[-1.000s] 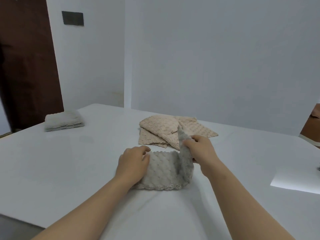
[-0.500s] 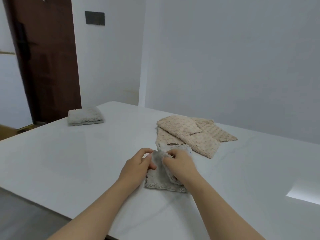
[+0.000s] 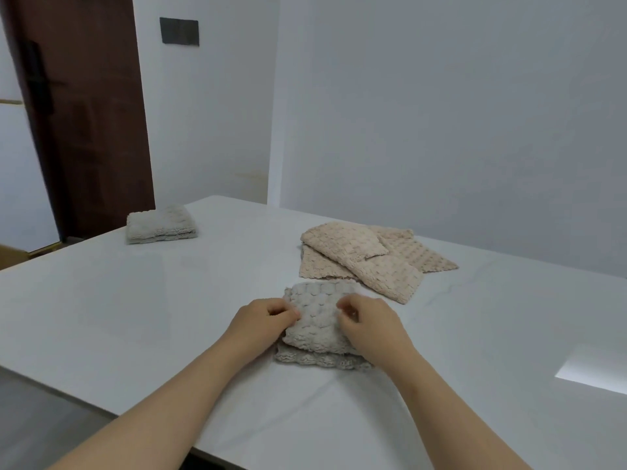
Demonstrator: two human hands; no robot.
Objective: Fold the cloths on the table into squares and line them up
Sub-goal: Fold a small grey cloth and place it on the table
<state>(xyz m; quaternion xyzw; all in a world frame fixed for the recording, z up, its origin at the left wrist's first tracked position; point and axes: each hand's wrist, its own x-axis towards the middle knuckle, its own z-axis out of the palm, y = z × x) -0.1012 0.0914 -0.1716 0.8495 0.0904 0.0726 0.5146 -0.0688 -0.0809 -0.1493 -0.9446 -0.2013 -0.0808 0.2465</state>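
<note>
While the grey cloth (image 3: 317,320) lies folded on the bench (image 3: 135,300), the left grip (image 3: 261,322) pinches its left edge and the right grip (image 3: 371,327) pinches its right side, the cloth lying between them.

The left hand (image 3: 261,322) tucks its fingertips out of sight at the 9 o'clock edge of the grey cloth (image 3: 315,317). The right hand (image 3: 371,325) covers the cloth's 3 o'clock edge, and its curled fingers (image 3: 346,305) hide whether they pinch or only press. Both forearms (image 3: 190,395) run off the bottom edge. At 1 o'clock the top beige cloth (image 3: 383,271) covers those beneath, so their number is unclear. The table (image 3: 135,300) is cut off at 3, 6 and 9 o'clock. At 11 o'clock the dark plate (image 3: 179,31) on the wall (image 3: 441,113) is too blurred to identify, and the door (image 3: 84,130) runs off the top edge.
</note>
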